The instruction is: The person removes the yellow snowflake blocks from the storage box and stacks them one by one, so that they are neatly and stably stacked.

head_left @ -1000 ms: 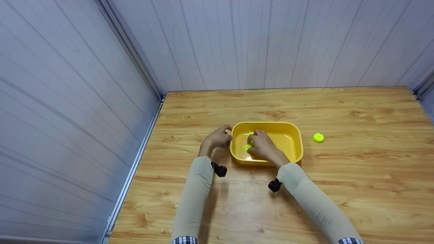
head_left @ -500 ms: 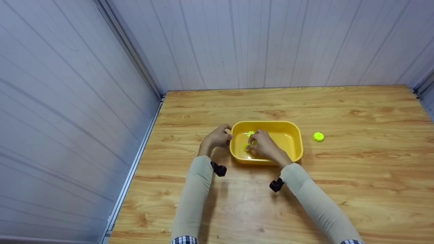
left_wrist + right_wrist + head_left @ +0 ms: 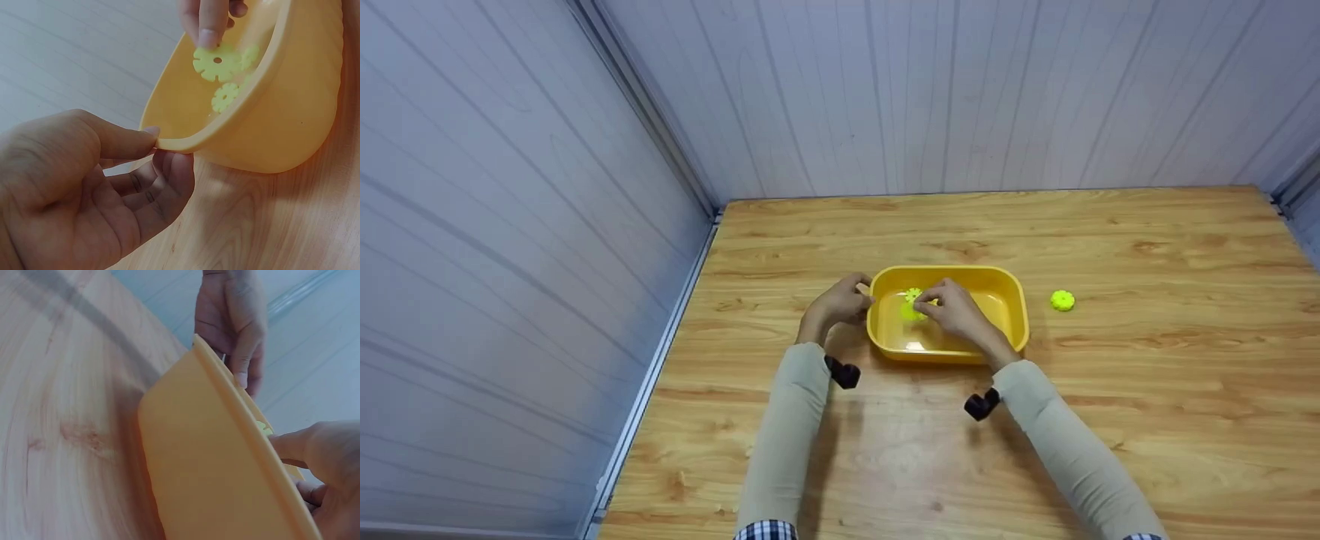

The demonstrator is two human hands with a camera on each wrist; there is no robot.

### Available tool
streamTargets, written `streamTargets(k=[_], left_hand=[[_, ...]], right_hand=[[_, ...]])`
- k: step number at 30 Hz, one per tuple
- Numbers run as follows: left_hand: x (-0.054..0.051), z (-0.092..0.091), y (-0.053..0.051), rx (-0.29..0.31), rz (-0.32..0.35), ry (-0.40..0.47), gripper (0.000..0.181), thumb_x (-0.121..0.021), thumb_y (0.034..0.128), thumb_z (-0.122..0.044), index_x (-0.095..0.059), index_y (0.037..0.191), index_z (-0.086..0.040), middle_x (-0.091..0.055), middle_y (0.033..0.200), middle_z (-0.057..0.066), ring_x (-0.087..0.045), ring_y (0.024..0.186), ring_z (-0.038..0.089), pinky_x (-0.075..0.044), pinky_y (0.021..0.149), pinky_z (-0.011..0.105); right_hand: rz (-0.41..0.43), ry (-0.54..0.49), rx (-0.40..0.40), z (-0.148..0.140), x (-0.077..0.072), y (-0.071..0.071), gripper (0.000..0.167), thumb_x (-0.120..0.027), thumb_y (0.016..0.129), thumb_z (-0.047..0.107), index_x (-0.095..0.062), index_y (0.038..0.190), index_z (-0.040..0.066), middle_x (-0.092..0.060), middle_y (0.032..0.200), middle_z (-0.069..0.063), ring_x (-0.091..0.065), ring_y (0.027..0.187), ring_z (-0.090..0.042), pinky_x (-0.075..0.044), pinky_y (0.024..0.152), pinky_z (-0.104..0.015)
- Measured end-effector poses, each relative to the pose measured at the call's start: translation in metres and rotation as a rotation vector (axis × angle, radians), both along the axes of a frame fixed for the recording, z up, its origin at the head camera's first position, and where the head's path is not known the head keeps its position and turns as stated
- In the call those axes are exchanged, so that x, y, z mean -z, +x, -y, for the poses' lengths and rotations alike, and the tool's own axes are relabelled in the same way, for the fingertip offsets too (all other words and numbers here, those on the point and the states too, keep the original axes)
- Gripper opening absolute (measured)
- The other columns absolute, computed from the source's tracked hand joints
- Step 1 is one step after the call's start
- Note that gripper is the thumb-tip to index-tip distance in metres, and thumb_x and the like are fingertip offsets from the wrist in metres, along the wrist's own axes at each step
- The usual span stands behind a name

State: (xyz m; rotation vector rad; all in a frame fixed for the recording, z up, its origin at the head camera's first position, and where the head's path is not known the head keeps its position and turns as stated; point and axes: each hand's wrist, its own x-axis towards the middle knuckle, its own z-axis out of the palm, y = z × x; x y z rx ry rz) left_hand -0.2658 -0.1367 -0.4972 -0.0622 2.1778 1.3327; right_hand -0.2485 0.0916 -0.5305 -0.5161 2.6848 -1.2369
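Note:
In the head view, a yellow rectangular tub [image 3: 1015, 315] sits on the table. My left hand [image 3: 840, 304] pinches the rim at its left end, thumb on top and fingers beneath, as the left wrist view shows. Over the tub's left part, my right hand [image 3: 962, 311] pinches a yellow-green notched plastic disc [image 3: 215, 64] with a small centre hole. Below it in the tub lie a smaller notched disc [image 3: 225, 97] and another small yellow-green piece [image 3: 249, 56]. In the right wrist view, the tub's wall [image 3: 191, 439] hides most of the pieces.
A yellow-green flower-shaped piece [image 3: 1063, 300] lies on the wooden table [image 3: 1170, 360], right of the tub. Pale panelled walls [image 3: 960, 97] border the table at the back and left. Black wrist cameras hang below both wrists.
My right hand has risen and shifted slightly right, bringing the pinched disc up from the tub's floor. My left hand stays at the rim.

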Motion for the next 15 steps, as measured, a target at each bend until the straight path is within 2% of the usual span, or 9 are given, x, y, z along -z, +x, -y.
streamTargets(k=[5, 10, 15], left_hand=[[0.0, 0.0, 0.0, 0.003, 0.006, 0.001, 0.031, -0.05, 0.0973, -0.01, -0.047, 0.128, -0.011, -0.053, 0.094, 0.008, -0.056, 0.079, 0.018, -0.053, 0.083, 0.039], [0.0, 0.001, 0.0, 0.016, -0.003, -0.006, 0.034, -0.049, 0.0979, -0.011, -0.046, 0.132, -0.009, -0.053, 0.097, 0.009, -0.056, 0.079, 0.017, -0.053, 0.078, 0.035], [0.0, 0.001, 0.0, 0.018, 0.003, 0.015, 0.036, -0.049, 0.0976, -0.01, -0.043, 0.133, -0.007, -0.052, 0.099, 0.012, -0.054, 0.078, 0.017, -0.052, 0.075, 0.032]], right_hand=[[0.016, -0.047, 0.016, -0.006, -0.003, 0.0, 0.019, -0.064, 0.092, 0.021, -0.074, 0.096, 0.006, -0.054, 0.096, -0.012, -0.043, 0.084, -0.021, -0.034, 0.074, -0.031], [0.032, -0.089, 0.056, -0.016, -0.01, 0.0, 0.022, -0.065, 0.091, 0.025, -0.073, 0.098, 0.006, -0.055, 0.103, -0.015, -0.045, 0.088, -0.023, -0.036, 0.075, -0.032], [0.038, -0.128, 0.083, -0.031, -0.018, 0.001, 0.027, -0.063, 0.092, 0.032, -0.071, 0.1, 0.007, -0.054, 0.106, -0.012, -0.047, 0.095, -0.026, -0.039, 0.075, -0.034]])
